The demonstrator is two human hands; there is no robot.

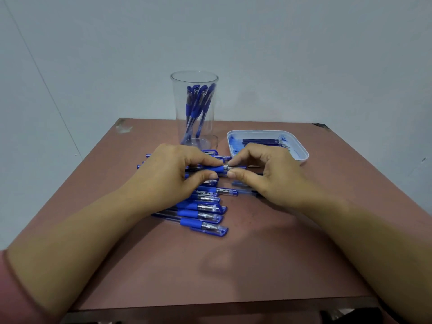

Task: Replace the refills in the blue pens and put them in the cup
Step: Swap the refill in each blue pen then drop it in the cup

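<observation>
Blue rubber marks the grip of the pen (219, 169) held level between the two hands, just above the brown table (257, 265): the left hand (173, 169) pinches it at the grip with thumb and forefinger, and the right hand (264, 170) pinches the silvery tip end, so the fingertips of both nearly meet. Under the hands and toward the near edge lies a row of capped pens (203, 215), side by side, mostly touching. Behind the left hand stands a clear cup (178, 106), upright, with a bunch of pens (197, 106) leaning inside it. To its right, beyond the right hand, a white tray (301, 152) with ink-stained walls holds dark refills (264, 141) laid lengthwise. A pink sleeve (11, 295) shows at the lower left
</observation>
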